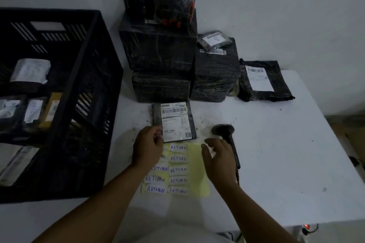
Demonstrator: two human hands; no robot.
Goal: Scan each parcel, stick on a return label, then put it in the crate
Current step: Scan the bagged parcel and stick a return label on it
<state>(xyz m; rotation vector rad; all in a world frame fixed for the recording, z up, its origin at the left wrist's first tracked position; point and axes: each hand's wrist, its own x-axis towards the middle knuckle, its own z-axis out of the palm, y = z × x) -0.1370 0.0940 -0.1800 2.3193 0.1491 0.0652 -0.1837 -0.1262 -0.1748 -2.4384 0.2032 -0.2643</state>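
Small parcel (174, 122) flat at frame centre, pinched at its lower-left corner by left hand (148, 145); right hand (214, 156) loose-fingered, holding nothing, just beside scanner (227, 136). Best to pin parcel, barcode up. Label sheet (189, 169) below; crate (59, 89) at left; bare table (276, 154) at right for swinging.

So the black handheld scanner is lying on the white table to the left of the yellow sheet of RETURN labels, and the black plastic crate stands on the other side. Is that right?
Not quite: the sides are swapped. The head view shows the black handheld scanner lying on the white table to the right of the yellow sheet of RETURN labels, while the black plastic crate stands on the left.
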